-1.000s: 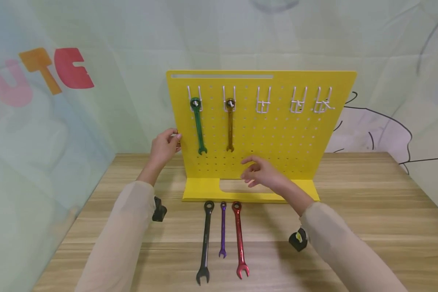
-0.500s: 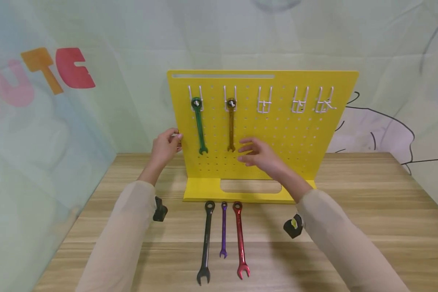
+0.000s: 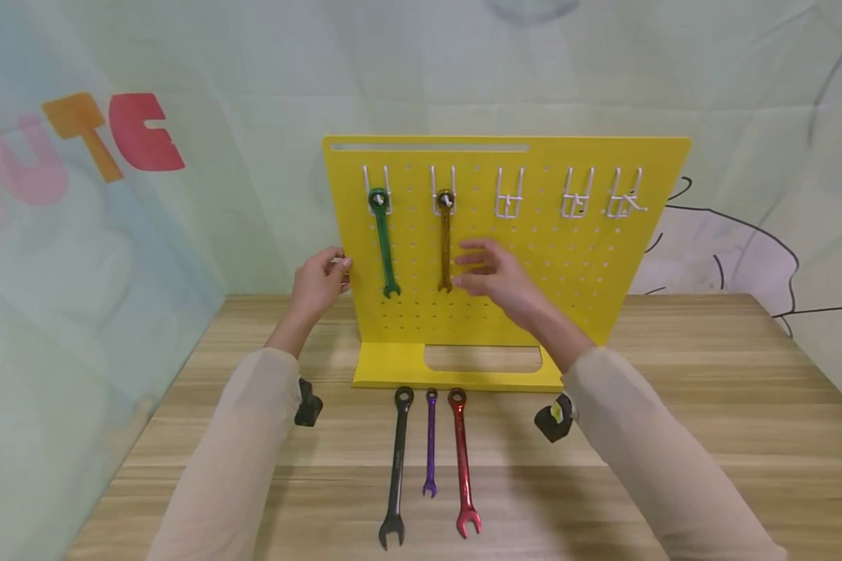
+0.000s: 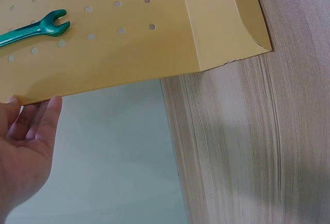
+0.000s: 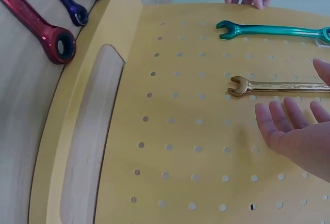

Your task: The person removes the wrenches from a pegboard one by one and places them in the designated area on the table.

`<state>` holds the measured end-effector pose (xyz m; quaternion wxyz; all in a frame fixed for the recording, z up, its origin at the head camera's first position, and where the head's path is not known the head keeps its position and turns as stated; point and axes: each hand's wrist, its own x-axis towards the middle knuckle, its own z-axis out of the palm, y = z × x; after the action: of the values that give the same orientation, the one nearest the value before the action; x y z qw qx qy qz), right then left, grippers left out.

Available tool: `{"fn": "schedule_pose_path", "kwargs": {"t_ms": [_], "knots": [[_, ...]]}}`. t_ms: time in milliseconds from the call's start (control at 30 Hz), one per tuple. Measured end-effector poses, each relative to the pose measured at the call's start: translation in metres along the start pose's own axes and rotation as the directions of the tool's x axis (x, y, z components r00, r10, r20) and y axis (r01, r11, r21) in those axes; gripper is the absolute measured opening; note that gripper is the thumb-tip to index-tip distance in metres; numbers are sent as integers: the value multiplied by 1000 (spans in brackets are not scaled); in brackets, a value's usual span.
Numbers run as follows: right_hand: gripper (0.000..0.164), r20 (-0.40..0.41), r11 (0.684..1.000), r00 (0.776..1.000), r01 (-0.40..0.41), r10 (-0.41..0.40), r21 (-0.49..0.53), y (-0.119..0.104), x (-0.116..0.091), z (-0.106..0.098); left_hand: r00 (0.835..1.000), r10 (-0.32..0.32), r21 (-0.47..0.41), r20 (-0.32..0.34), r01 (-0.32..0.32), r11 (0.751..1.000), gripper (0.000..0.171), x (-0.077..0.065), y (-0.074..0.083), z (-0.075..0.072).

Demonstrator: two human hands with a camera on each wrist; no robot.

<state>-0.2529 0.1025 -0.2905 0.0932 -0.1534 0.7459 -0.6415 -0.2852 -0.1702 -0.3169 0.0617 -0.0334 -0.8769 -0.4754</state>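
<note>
At the left edge of the yellow pegboard [image 3: 575,296], my left hand [image 3: 316,282] pinches the board between thumb and fingers; the left wrist view shows the fingertips at the edge. My right hand [image 3: 501,282] is in front of the board with fingers spread loosely, holding nothing. It is just right of a gold combination wrench [image 3: 445,249], which hangs by its ring end from a white hook. In the right wrist view a narrow gap shows between the fingers and the gold wrench [image 5: 283,87]. A green combination wrench [image 3: 384,249] hangs on the leftmost hook.
Three wrenches lie on the wooden table [image 3: 709,436] before the board: black [image 3: 397,467], purple [image 3: 431,444] and red [image 3: 462,463]. Bare white hooks [image 3: 509,204] project from the board's right half. A printed cloth [image 3: 252,78] hangs behind.
My right hand has risen from near the board's base to beside the gold wrench's lower half. The left hand has stayed at the board's edge, and the wrenches have not moved.
</note>
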Motion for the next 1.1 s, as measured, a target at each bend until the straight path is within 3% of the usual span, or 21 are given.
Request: {"fn": "schedule_pose_path", "kwargs": {"t_ms": [233, 667, 1100], "knots": [[59, -26, 999, 1000, 5, -4, 35, -8, 5, 2, 1000, -14, -10, 2, 14, 1000, 29, 0, 0, 0], [57, -42, 1000, 999, -6, 6, -3, -13, 8, 7, 1000, -10, -32, 1, 10, 999, 29, 0, 1, 1], [54, -42, 998, 999, -3, 6, 61, -15, 10, 8, 1000, 2, -24, 1, -2, 1000, 31, -2, 0, 0]]}}
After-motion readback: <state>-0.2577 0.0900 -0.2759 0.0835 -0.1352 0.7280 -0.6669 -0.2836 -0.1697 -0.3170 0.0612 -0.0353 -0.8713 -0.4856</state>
